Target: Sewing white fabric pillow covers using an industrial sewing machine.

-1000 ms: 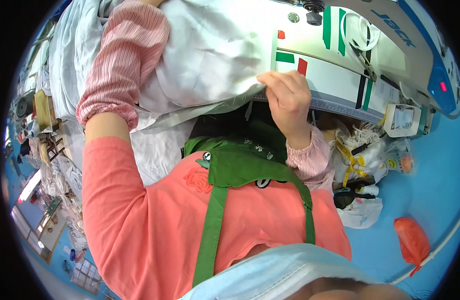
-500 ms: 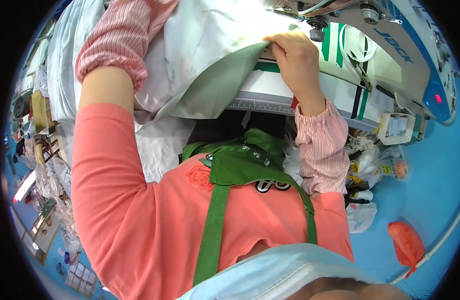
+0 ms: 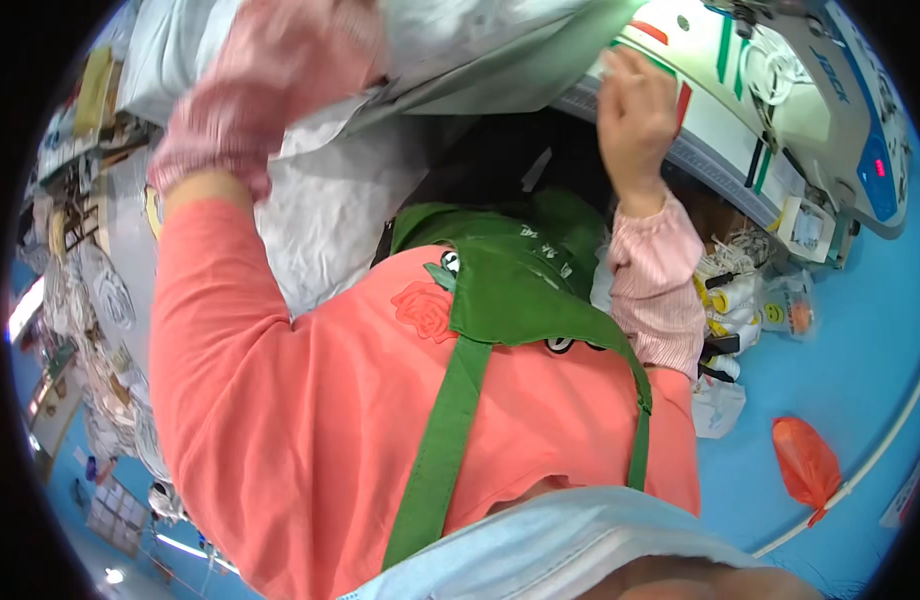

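Note:
A large pale grey-green cloth (image 3: 500,75) spreads over the work surface and hangs at its front edge. My left hand lies beyond the upper edge; only its pink striped sleeve cover (image 3: 280,80) shows, over the cloth and blurred. To the right of the cloth's edge, my right hand (image 3: 635,120) is raised at the front of the sewing machine table (image 3: 705,165). Its fingers are curled closed, apart from the cloth, with nothing visible in them. The white and blue sewing machine (image 3: 840,110) stands at the upper right.
White fabric (image 3: 330,210) drapes down at my left. Bundles of pale cloth (image 3: 110,300) lie farther left. Thread cones (image 3: 735,295) and plastic bags sit under the table's right end. A red plastic bag (image 3: 806,465) lies on the blue floor (image 3: 760,400) near a white pipe.
The cloth edge has left my right hand and shifted up and away. My left arm has moved upward and right. The whole view has shifted, with the machine farther to the right.

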### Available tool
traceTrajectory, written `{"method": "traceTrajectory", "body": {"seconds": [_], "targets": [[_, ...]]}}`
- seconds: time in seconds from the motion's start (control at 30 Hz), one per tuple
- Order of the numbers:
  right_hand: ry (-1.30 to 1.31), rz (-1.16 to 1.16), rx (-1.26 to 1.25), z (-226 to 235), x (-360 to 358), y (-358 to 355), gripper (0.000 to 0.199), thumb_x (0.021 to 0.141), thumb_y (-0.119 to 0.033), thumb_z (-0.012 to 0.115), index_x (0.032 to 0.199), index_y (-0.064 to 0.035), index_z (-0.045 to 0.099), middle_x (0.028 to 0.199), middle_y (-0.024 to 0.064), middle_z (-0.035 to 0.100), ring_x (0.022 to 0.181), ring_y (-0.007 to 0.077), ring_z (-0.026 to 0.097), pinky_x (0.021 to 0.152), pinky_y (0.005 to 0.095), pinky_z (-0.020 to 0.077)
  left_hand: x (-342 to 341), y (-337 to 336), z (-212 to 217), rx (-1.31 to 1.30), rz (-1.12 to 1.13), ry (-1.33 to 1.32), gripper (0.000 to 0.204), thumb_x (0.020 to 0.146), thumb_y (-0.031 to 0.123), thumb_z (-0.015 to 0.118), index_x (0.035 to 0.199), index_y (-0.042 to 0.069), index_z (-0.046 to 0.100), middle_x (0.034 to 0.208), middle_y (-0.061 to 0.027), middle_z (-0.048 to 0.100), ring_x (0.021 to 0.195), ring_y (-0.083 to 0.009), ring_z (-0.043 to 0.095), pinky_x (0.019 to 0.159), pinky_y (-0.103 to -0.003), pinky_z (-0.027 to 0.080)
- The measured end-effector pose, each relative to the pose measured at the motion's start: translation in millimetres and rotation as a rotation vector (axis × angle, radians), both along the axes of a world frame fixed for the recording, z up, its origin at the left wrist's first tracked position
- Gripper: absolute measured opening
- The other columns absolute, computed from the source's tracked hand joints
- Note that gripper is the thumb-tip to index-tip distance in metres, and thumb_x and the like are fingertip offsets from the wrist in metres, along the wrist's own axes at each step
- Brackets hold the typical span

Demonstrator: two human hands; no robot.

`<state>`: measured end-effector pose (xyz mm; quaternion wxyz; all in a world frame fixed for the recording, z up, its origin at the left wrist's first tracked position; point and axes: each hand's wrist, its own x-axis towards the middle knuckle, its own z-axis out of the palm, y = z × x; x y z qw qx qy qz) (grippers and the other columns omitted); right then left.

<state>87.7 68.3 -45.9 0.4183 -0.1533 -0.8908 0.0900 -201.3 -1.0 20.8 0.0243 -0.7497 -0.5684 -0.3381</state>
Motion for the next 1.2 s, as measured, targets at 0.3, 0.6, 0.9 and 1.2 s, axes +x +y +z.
{"method": "traceTrajectory", "body": {"seconds": [0.3,0.6,0.9,1.2], "targets": [[-0.271,0.49,0.486,-61.7,-62.2,-137.5,0.033,0.088,-0.02,0.056,0.12,-0.0212,0.064,0.135,-0.0057,0.056,0.127,0.0159,0.048,0.102,0.0375,0.0371,56.9,-277.2,-173.8,0.064,0.786,-0.341,0.031,0.08,0.01,0.076,0.109,0.008,0.068,0.109,-0.0102,0.066,0.1,-0.0317,0.063,0.089,-0.042,0.049],[-0.041,0.602,0.791,-58.5,-146.6,-136.6,0.021,0.084,-0.019,0.065,0.104,-0.0112,0.067,0.114,0.0047,0.064,0.115,0.0227,0.057,0.101,0.0483,0.0394,17.6,-295.8,-213.4,-0.263,0.811,-0.491,0.019,0.089,0.01,0.061,0.106,0.005,0.066,0.093,-0.0152,0.07,0.093,-0.036,0.066,0.083,-0.043,0.05],[0.172,0.411,0.155,18.4,-39.3,-153.4,0.042,0.065,0.005,0.066,0.104,-0.0101,0.072,0.109,0.0028,0.067,0.107,0.0253,0.06,0.1,0.0428,0.04,121.0,-338.3,19.2,-0.469,0.572,-0.896,0.025,0.099,0.022,0.061,0.106,-0.002,0.066,0.07,-0.0057,0.059,0.063,-0.0068,0.051,0.056,-0.026,0.043],[0.322,0.355,0.348,76.0,59.5,-171.2,0.029,0.065,-0.009,0.072,0.094,-0.0076,0.076,0.1,0.0042,0.068,0.092,0.0225,0.059,0.076,0.0368,0.0474,216.1,-293.9,94.8,-0.036,0.383,0.05,0.008,0.089,0.005,0.068,0.096,0.003,0.068,0.064,-0.0093,0.063,0.052,-0.0238,0.062,0.047,-0.034,0.046]]}}
